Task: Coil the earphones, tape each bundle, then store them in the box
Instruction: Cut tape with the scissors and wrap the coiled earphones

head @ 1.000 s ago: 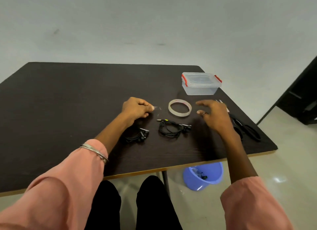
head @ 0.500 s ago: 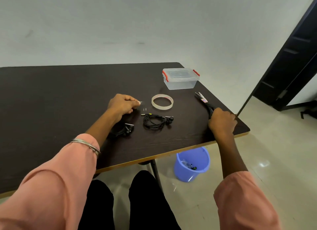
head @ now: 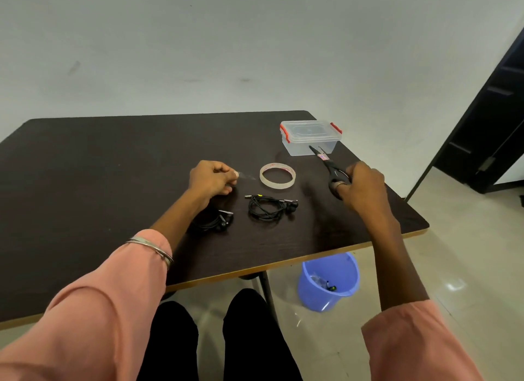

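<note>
Now right hand (head: pixel 361 186) grips scissors (head: pixel 329 165), newly lifted from right table edge; left hand (head: pixel 211 179) pinches tape strip (head: pixel 246 176) pulled from roll (head: pixel 277 175); cut imminent; coiled earphones (head: pixel 269 206) near centre; box (head: pixel 310 136) far right, lidded.

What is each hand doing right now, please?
Left hand: closed, pinching the end of a strip of clear tape pulled from the roll.
Right hand: closed on the scissors, blades slightly apart.
</note>
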A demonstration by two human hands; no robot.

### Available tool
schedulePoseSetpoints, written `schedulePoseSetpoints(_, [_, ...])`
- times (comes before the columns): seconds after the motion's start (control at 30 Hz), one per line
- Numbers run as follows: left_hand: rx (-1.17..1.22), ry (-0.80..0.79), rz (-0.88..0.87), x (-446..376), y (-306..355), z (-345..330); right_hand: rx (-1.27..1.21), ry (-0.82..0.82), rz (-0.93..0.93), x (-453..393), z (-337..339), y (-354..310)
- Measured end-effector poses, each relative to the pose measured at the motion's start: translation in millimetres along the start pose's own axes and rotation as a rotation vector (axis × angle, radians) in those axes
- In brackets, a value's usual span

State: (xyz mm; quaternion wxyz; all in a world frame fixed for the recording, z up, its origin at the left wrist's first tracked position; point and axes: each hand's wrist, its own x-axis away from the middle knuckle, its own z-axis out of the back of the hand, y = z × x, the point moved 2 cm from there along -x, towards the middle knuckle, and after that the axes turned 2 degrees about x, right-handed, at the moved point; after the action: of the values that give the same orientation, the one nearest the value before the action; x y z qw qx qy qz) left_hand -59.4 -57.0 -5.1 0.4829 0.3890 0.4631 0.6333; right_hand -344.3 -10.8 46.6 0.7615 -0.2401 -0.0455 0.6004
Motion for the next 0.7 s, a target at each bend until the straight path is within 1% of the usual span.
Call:
schedulePoseSetpoints(0.07, [0.019,0.013,0.000,0,-1,4,-0.170,-0.007,0.067,5,5,-12])
schedulePoseSetpoints(0.13, [0.032,0.039,-0.001,0,-1,11,-0.292,-0.047,0.125,8,8,-28])
schedulePoseSetpoints(0.23, [0.002,0.076,-0.042,1,-5,27,-0.310,-0.134,0.230,9,9,-47])
schedulePoseSetpoints(0.37, [-0.177,0.091,-0.206,-1,-10,52,-0.203,-0.335,0.421,8,10,-75])
schedulePoseSetpoints(0.4, [-0.207,0.088,-0.236,-1,-11,58,-0.148,-0.358,0.482,7,9,-82])
schedulePoseSetpoints(0.5, [-0.240,0.106,-0.286,-1,-16,70,0.035,-0.374,0.630,1,5,-104])
schedulePoseSetpoints(0.57, [-0.256,0.125,-0.312,0,-19,77,0.114,-0.375,0.707,-1,4,-117])
schedulePoseSetpoints(0.7, [-0.268,0.131,-0.341,0,-21,84,0.336,-0.325,0.778,-6,7,-131])
